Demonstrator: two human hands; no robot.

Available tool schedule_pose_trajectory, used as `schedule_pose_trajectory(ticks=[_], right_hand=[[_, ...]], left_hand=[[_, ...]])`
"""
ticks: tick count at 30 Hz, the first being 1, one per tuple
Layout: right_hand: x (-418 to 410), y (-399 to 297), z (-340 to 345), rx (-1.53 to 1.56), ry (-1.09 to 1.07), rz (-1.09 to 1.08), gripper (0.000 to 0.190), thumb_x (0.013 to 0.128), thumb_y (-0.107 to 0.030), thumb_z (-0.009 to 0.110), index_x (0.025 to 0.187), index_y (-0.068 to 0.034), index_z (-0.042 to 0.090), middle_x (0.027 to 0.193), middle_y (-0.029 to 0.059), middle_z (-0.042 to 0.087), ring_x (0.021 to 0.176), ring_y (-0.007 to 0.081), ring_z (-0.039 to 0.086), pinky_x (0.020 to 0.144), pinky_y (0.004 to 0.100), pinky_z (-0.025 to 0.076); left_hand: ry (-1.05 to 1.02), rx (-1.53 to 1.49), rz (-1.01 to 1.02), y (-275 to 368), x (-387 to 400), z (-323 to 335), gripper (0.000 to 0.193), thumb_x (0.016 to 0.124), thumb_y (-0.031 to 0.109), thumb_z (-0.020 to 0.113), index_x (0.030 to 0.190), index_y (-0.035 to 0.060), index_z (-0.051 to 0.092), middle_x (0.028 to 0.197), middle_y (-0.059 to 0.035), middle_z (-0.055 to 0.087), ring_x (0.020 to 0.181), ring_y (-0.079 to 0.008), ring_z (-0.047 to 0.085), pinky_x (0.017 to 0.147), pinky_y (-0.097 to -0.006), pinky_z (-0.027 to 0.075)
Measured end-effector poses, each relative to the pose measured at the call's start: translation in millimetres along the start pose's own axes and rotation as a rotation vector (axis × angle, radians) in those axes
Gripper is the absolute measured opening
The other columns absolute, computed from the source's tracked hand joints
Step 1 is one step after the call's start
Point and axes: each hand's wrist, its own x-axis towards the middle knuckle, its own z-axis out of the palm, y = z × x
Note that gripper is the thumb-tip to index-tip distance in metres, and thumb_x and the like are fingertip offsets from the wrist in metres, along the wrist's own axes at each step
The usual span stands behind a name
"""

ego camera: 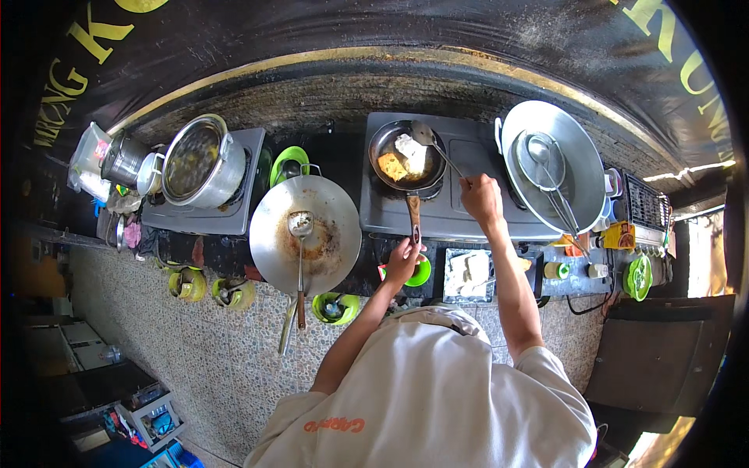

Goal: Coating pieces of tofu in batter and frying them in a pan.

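A dark frying pan [381, 171] sits on a burner of the grey gas stove [465, 202]. In it lie a browned piece of food [392, 167] and a white piece of food [413, 153]. My left hand [402, 261] is at the end of the pan's wooden handle [414, 216]; how firmly the fingers close on it cannot be told. My right hand [482, 199] is shut on the thin metal handle of a spatula [422, 133], whose blade is over the pan's far right side. Below the left hand's fingers is a green bowl [419, 274].
A wok [266, 234] with a ladle stands left, its handle jutting over the counter edge. Beyond it is a large pot [234, 169]. A wide aluminium pan [588, 175] holding strainers is at right. A tray [453, 292] with white pieces lies near my body.
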Motion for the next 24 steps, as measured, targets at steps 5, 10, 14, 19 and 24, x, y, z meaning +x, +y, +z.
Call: schedule_pose_trajectory(ticks=[5, 10, 14, 19, 24], right_hand=[[10.8, -1.4, 8.4, 0.091, -0.055, -0.012, 0.024, 0.090, -0.021, 0.070, 0.085, 0.001, 0.076, 0.076, 0.0272, 0.067, 0.079, 0.0456, 0.069, 0.072, 0.0494, 0.057], [-5.8, -4.1, -13.4, 0.001, 0.014, 0.107, 0.025, 0.089, -0.022, 0.071, 0.084, 0.003, 0.075, 0.082, 0.0297, 0.068, 0.082, 0.0473, 0.069, 0.074, 0.0503, 0.057], [-26.7, 0.2, -39.7, 0.014, -0.066, 0.130, 0.024, 0.089, -0.021, 0.071, 0.083, 0.003, 0.075, 0.080, 0.0288, 0.068, 0.081, 0.0468, 0.069, 0.074, 0.0493, 0.057], [-35.5, -4.2, -48.4, 0.004, -0.108, 0.186, 0.022, 0.088, -0.019, 0.070, 0.084, 0.002, 0.076, 0.077, 0.0277, 0.068, 0.080, 0.0460, 0.069, 0.076, 0.0476, 0.057], [-34.3, 6.6, -37.0, -0.025, -0.159, 0.231, 0.024, 0.089, -0.021, 0.070, 0.086, 0.002, 0.077, 0.083, 0.0277, 0.071, 0.084, 0.0456, 0.071, 0.081, 0.0480, 0.058]], left_hand=[[-0.007, -0.013, 0.000, 3.2, -1.6, 5.6, 0.032, 0.103, 0.033, 0.060, 0.118, 0.0053, 0.062, 0.107, -0.0097, 0.073, 0.081, -0.0130, 0.071, 0.072, -0.0256, 0.053], [0.018, 0.000, 0.024, -0.4, -1.4, 2.4, 0.032, 0.103, 0.033, 0.061, 0.117, 0.0047, 0.062, 0.106, -0.0098, 0.073, 0.078, -0.0127, 0.070, 0.069, -0.0241, 0.052], [0.023, 0.006, 0.036, -7.2, 0.9, 3.1, 0.028, 0.103, 0.030, 0.061, 0.115, 0.0054, 0.063, 0.106, -0.0092, 0.073, 0.077, -0.0119, 0.070, 0.066, -0.0234, 0.051], [0.004, 0.005, 0.055, -7.8, 3.9, 8.2, 0.023, 0.103, 0.025, 0.061, 0.116, 0.0059, 0.063, 0.104, -0.0089, 0.074, 0.076, -0.0117, 0.070, 0.065, -0.0228, 0.051], [-0.013, 0.019, 0.049, -5.4, 4.3, 12.1, 0.024, 0.103, 0.022, 0.060, 0.120, 0.0045, 0.062, 0.103, -0.0091, 0.074, 0.075, -0.0120, 0.070, 0.066, -0.0240, 0.053]])
